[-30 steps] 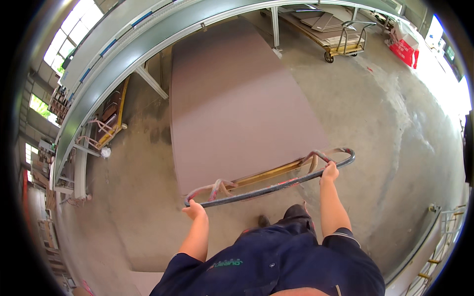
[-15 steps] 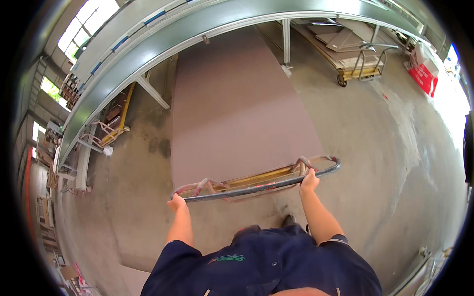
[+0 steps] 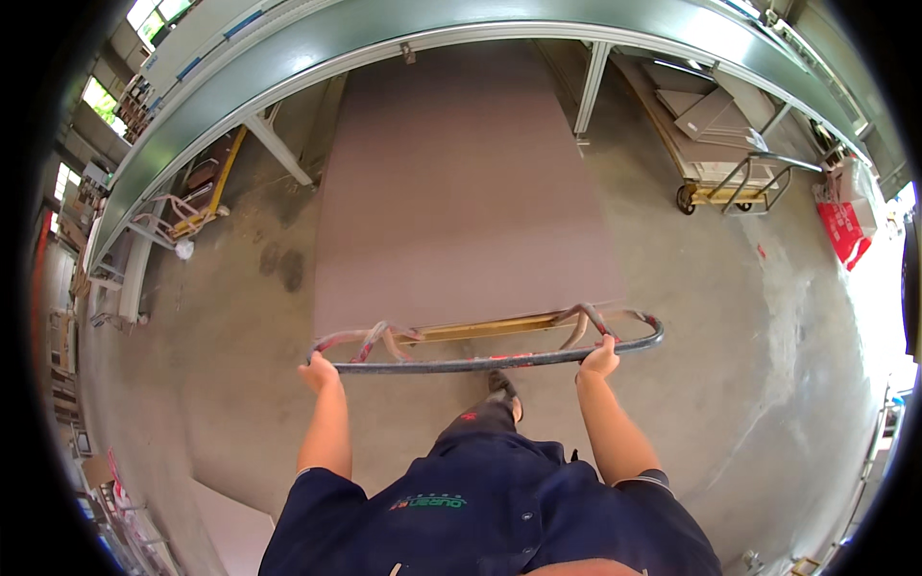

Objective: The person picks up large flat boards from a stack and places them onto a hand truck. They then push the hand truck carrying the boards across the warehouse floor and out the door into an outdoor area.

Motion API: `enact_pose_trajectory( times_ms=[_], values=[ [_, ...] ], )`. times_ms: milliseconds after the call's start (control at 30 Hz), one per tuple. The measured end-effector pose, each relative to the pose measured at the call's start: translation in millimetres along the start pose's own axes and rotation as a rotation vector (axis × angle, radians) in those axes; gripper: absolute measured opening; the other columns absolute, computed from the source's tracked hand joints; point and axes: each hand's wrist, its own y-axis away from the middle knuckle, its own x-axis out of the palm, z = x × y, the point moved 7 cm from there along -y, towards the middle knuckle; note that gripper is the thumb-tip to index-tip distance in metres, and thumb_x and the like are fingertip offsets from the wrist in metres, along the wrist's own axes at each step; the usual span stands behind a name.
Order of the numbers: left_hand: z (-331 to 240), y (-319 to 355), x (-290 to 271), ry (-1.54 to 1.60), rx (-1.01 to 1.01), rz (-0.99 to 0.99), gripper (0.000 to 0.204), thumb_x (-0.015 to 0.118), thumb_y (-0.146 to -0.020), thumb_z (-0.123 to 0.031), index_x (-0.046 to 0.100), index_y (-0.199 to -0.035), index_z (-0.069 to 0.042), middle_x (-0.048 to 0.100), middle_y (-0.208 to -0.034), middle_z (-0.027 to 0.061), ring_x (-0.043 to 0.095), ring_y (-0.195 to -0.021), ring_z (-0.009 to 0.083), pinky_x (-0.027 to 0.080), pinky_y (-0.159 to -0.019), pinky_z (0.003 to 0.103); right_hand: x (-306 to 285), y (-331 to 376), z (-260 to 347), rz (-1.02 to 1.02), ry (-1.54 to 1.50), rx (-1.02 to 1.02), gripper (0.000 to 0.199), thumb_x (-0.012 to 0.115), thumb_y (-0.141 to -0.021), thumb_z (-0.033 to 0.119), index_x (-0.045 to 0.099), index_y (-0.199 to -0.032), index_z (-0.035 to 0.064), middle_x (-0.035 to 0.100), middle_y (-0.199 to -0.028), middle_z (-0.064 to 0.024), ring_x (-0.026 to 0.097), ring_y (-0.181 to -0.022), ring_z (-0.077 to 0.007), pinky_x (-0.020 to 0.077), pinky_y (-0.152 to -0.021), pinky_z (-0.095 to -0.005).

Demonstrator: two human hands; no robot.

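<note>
A left hand (image 3: 321, 372) and a right hand (image 3: 599, 359), mid-frame, are closed around the dark handle (image 3: 432, 367) of a cart (image 3: 480, 331), one near each end. Just beyond the grip, a wide brown board (image 3: 461, 211) lies flat on the cart, filling upper centre, its far end beneath a metal bench (image 3: 288, 60) along the top.

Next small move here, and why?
Probably a short, slow, straight push on the black bar. The left hand and right hand grip it toward opposite ends, so even pressure seems possible. The brown sheet runs under the bench, its edges apparently close to the left leg and right leg; any swing might clip one.
</note>
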Motion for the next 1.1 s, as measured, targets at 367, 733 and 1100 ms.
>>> enact_pose_trajectory(
  times_ms=[367, 733, 1100],
  values=[
    [-120, 19, 119, 0.034, -0.043, -0.001, 0.052, 0.057, -0.074, -0.03, 0.049, -0.107, 0.009, 0.053, -0.111, 0.0278, 0.052, -0.103, 0.0376, 0.038, -0.09, 0.041, 152, -92, 25, 0.039, 0.043, 0.109, 0.029, 0.051, -0.075, 0.027, 0.046, -0.064, 0.0008, 0.047, -0.058, -0.0073, 0.045, -0.048, -0.019, 0.0365, -0.045, -0.0332],
    [-209, 15, 208, -0.129, 0.03, -0.132, 0.047, 0.058, -0.072, -0.032, 0.055, -0.099, 0.007, 0.057, -0.104, 0.0246, 0.054, -0.1, 0.0365, 0.039, -0.087, 0.041, 279, -153, 42, 0.083, 0.172, 0.177, 0.033, 0.05, -0.075, 0.035, 0.044, -0.067, 0.0037, 0.046, -0.051, -0.0089, 0.042, -0.037, -0.0197, 0.0295, -0.033, -0.0319],
    [-286, -26, 303, -0.039, -0.011, -0.123, 0.043, 0.059, -0.071, -0.031, 0.056, -0.094, 0.006, 0.059, -0.1, 0.0239, 0.055, -0.096, 0.037, 0.04, -0.085, 0.041, 412, -158, 86, 0.144, 0.2, 0.154, 0.03, 0.047, -0.078, 0.036, 0.044, -0.072, 0.0067, 0.047, -0.057, -0.0073, 0.045, -0.041, -0.0197, 0.0313, -0.036, -0.0297]
  ],
)
